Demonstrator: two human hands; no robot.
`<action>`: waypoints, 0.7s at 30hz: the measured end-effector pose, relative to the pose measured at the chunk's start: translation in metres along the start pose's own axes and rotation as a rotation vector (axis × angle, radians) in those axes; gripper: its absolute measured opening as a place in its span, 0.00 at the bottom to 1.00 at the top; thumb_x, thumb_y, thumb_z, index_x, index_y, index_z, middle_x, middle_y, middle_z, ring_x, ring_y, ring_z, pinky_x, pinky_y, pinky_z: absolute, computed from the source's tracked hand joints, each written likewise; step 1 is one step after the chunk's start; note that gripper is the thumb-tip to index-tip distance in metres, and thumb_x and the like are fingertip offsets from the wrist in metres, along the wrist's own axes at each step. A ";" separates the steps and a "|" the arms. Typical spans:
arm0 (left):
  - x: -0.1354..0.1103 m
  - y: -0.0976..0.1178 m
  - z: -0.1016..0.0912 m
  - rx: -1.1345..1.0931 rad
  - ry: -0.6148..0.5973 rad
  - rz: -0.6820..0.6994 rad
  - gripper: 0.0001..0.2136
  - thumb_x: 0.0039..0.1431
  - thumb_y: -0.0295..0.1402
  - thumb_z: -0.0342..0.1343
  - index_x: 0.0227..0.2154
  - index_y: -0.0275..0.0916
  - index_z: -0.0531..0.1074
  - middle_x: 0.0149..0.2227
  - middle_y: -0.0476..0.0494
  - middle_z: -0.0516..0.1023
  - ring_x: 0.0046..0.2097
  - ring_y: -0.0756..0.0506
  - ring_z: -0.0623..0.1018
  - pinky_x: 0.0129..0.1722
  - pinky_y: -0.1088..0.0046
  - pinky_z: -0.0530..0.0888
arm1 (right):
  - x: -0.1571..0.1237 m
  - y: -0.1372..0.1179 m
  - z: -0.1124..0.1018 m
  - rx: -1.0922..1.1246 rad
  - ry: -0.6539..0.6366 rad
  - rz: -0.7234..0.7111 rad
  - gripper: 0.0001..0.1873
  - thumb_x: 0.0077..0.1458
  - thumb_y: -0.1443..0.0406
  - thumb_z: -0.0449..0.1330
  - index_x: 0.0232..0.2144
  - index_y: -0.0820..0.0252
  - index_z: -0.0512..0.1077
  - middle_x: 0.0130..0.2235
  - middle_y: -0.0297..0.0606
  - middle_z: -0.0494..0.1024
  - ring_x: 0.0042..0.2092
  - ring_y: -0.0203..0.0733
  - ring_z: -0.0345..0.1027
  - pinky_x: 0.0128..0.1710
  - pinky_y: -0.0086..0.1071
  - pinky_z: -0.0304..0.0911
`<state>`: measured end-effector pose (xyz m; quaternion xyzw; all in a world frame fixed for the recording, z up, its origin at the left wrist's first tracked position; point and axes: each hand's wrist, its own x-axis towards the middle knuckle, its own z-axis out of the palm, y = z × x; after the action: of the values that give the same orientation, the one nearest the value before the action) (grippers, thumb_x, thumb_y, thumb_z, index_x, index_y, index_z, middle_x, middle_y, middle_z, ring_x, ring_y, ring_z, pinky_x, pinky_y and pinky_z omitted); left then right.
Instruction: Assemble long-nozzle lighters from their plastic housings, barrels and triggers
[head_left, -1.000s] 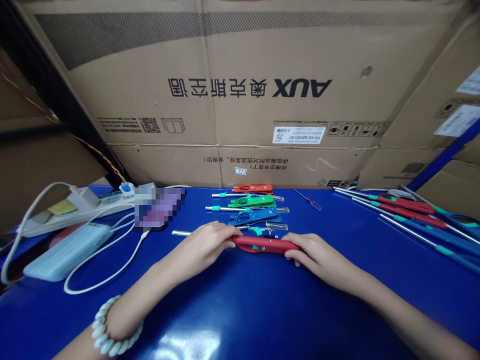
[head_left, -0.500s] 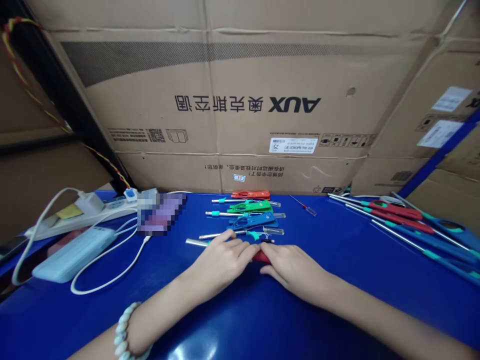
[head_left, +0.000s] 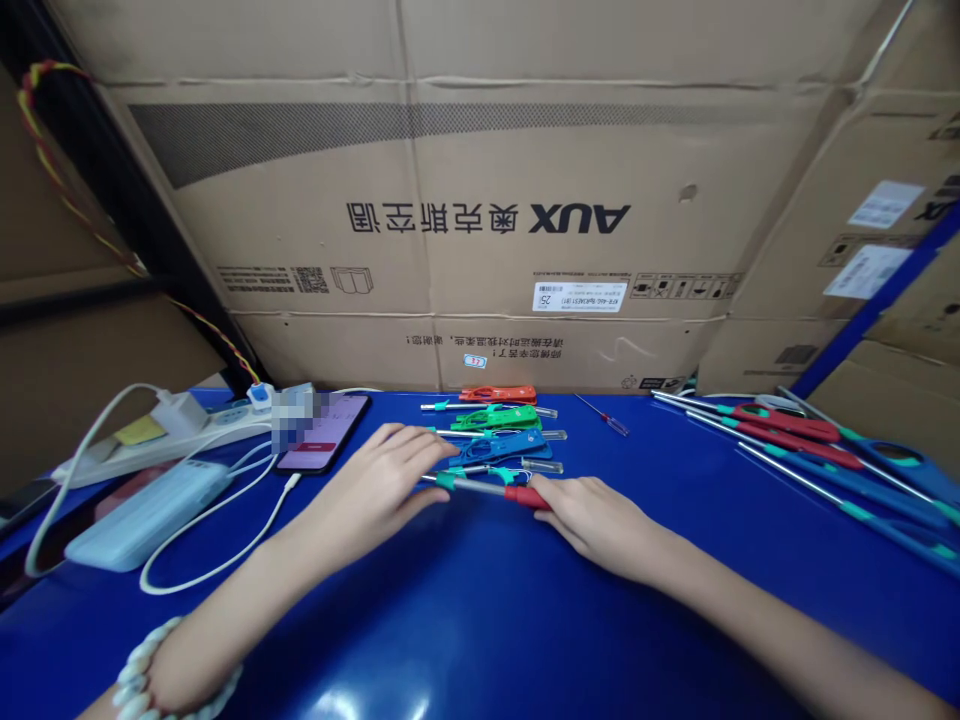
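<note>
Red at one end and ringed with teal at the other, a slim metallic rod spans two bare hands over the middle of a glossy blue desk. The right hand grips the red end between thumb and bent fingers; the left hand arches over the teal end, thumb and fingers slightly parted about it, though whether they press on it cannot be told. A pale beaded bracelet circles the left wrist. Toward the far edge, an orange-red plastic casing, a green plastic casing and a blue plastic casing form a row, a small purple-handled screwdriver to their right. Long silver-shafted sticks with red or blue handles bunch near the right edge. Toward the left edge lie a white power strip, a light blue power bank and a partly blurred phone. Brown cardboard with inverted "AUX" lettering rises behind the far edge.
</note>
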<state>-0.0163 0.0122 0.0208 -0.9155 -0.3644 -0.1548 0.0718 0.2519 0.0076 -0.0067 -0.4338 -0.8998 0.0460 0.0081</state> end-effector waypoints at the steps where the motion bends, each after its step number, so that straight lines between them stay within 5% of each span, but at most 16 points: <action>1: -0.003 -0.004 -0.002 -0.001 0.000 -0.017 0.14 0.63 0.35 0.54 0.49 0.39 0.65 0.47 0.42 0.74 0.51 0.41 0.70 0.50 0.62 0.62 | -0.001 0.001 0.000 -0.004 0.002 -0.001 0.08 0.64 0.67 0.50 0.44 0.62 0.66 0.37 0.44 0.79 0.36 0.49 0.75 0.28 0.31 0.54; 6: -0.008 -0.007 0.000 0.040 -0.112 -0.020 0.08 0.67 0.34 0.47 0.42 0.38 0.69 0.40 0.44 0.75 0.44 0.43 0.72 0.46 0.64 0.62 | -0.001 0.005 0.004 -0.044 0.003 -0.012 0.07 0.64 0.67 0.50 0.42 0.61 0.66 0.35 0.42 0.79 0.33 0.48 0.75 0.25 0.30 0.52; 9: -0.004 0.006 0.013 0.149 -0.161 -0.009 0.10 0.67 0.29 0.45 0.32 0.35 0.69 0.33 0.43 0.74 0.37 0.43 0.71 0.43 0.63 0.63 | 0.000 0.004 0.007 -0.075 -0.003 -0.023 0.06 0.63 0.68 0.51 0.41 0.62 0.66 0.33 0.41 0.79 0.31 0.46 0.74 0.24 0.30 0.50; 15: 0.005 0.042 0.037 0.175 -0.151 0.056 0.08 0.65 0.24 0.45 0.33 0.35 0.68 0.34 0.41 0.73 0.37 0.41 0.71 0.43 0.62 0.63 | 0.000 -0.007 0.011 -0.166 0.025 -0.095 0.07 0.58 0.75 0.53 0.38 0.62 0.66 0.33 0.39 0.79 0.31 0.43 0.74 0.24 0.30 0.51; 21: 0.008 0.053 0.024 0.064 -0.152 -0.044 0.09 0.65 0.23 0.42 0.32 0.36 0.66 0.33 0.43 0.73 0.34 0.43 0.71 0.38 0.65 0.64 | 0.000 -0.014 0.004 -0.164 0.064 -0.108 0.07 0.58 0.75 0.52 0.36 0.61 0.65 0.31 0.37 0.78 0.28 0.41 0.73 0.23 0.31 0.50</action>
<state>0.0307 -0.0151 -0.0005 -0.9137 -0.3934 -0.0748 0.0698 0.2406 -0.0012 -0.0094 -0.3852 -0.9219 -0.0424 0.0039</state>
